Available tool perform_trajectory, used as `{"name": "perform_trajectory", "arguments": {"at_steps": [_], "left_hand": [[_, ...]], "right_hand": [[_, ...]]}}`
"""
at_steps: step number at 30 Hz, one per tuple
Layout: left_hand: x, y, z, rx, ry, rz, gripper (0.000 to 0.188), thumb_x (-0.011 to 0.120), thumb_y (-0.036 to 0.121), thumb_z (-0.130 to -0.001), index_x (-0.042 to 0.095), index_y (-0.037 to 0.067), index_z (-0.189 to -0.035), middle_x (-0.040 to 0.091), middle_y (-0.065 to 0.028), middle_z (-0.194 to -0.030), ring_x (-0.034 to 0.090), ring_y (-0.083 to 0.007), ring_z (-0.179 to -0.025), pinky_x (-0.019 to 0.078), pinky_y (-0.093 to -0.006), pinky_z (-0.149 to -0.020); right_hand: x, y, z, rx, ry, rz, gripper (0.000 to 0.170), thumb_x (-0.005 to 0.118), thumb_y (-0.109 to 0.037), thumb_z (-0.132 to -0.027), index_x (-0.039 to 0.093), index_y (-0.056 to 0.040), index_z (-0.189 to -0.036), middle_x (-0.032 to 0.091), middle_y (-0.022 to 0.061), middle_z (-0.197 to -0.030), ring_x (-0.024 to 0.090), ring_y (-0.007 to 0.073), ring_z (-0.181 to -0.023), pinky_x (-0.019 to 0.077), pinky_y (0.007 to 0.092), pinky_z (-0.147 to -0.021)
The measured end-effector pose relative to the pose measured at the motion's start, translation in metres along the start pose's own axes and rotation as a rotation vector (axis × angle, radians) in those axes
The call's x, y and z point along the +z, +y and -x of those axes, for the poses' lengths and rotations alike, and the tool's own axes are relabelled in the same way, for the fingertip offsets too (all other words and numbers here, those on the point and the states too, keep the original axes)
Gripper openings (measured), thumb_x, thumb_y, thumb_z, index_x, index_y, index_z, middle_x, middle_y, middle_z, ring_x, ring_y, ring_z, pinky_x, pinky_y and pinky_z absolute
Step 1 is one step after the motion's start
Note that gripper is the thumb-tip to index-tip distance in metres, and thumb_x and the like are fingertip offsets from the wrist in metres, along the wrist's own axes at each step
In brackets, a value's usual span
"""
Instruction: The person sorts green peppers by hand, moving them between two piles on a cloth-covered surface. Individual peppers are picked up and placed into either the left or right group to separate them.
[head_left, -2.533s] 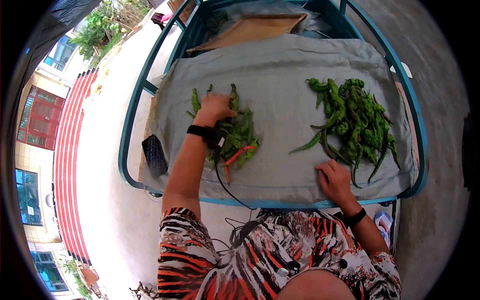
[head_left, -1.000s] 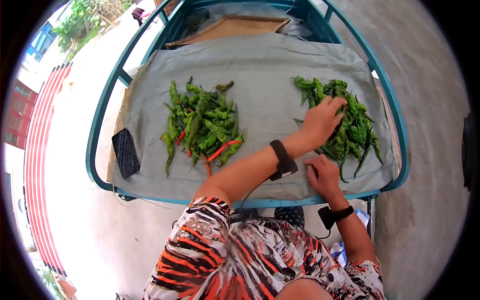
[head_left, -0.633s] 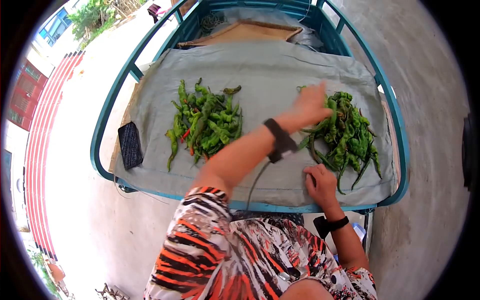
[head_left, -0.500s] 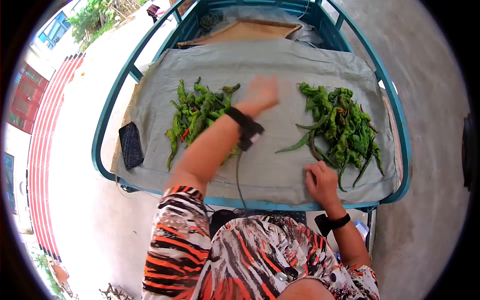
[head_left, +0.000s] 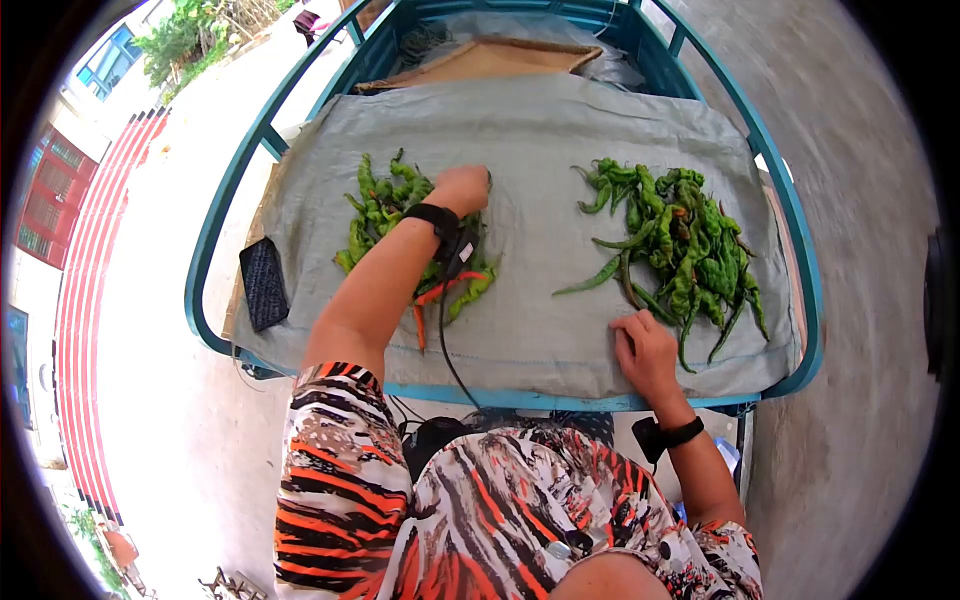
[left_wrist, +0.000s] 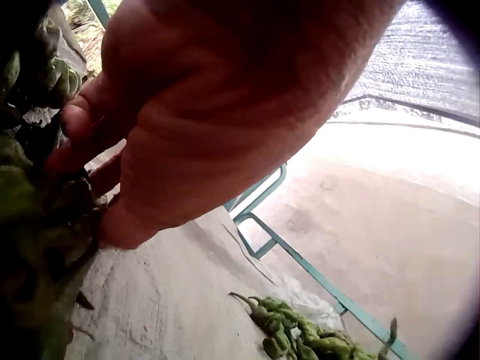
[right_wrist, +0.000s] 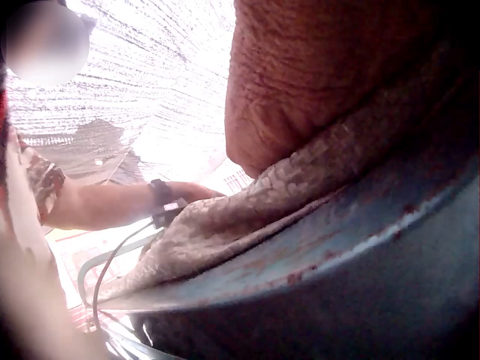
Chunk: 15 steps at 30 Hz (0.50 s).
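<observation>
My left hand (head_left: 462,188) is at the far right edge of the left pile of green chili peppers (head_left: 375,205). In the left wrist view its curled fingers (left_wrist: 124,225) pinch a dark green pepper (left_wrist: 71,199), mostly in shadow. Red chili peppers (head_left: 419,326) lie at the near side of this pile, partly under the forearm. My right hand (head_left: 648,352) rests on the grey cloth (head_left: 530,300) near the front edge, its fingers loosely curled and holding nothing. Just beyond it lies the right pile of green chili peppers (head_left: 700,250), with one long pepper (head_left: 588,281) pointing left.
The cloth lies on a teal cart with raised side rails (head_left: 795,200). A dark phone-like slab (head_left: 263,284) lies at the left edge. A flat brown tray (head_left: 490,62) is in the cart bed behind. A black cable (head_left: 447,360) hangs from my left wrist.
My left hand has travelled from the right pile to the left pile. Extra peppers show at the right pile's far left corner. My right hand stays in place.
</observation>
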<state>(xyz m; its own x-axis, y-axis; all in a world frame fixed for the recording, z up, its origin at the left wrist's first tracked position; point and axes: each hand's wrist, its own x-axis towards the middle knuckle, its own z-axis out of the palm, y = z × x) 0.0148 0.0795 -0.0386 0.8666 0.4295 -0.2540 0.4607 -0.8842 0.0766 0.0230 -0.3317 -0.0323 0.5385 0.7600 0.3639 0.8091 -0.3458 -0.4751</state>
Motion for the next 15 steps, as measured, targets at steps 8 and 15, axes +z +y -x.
{"name": "perform_trajectory", "arguments": {"at_steps": [8,15], "left_hand": [[-0.002,0.011,0.016,0.055,0.171,-0.005,0.026,0.052,0.014,-0.091,0.068,0.008,-0.111,0.071,-0.019,-0.108,0.067,-0.0394,-0.104,0.054,-0.0496,-0.086],[-0.013,-0.013,0.017,0.152,0.347,0.286,0.025,0.051,0.012,-0.089,0.067,0.012,-0.109,0.068,-0.0215,-0.108,0.063,-0.0422,-0.105,0.0512,-0.0493,-0.087]], "right_hand": [[-0.001,-0.002,0.001,-0.025,0.028,-0.001,0.012,0.065,-0.002,-0.082,0.067,-0.009,-0.092,0.058,0.0104,-0.082,0.062,0.0318,-0.072,0.0484,0.0407,-0.062],[0.002,0.002,0.004,-0.022,0.05,0.021,0.012,0.066,-0.003,-0.081,0.067,-0.0089,-0.092,0.059,0.0097,-0.081,0.062,0.031,-0.071,0.0489,0.0398,-0.062]]}}
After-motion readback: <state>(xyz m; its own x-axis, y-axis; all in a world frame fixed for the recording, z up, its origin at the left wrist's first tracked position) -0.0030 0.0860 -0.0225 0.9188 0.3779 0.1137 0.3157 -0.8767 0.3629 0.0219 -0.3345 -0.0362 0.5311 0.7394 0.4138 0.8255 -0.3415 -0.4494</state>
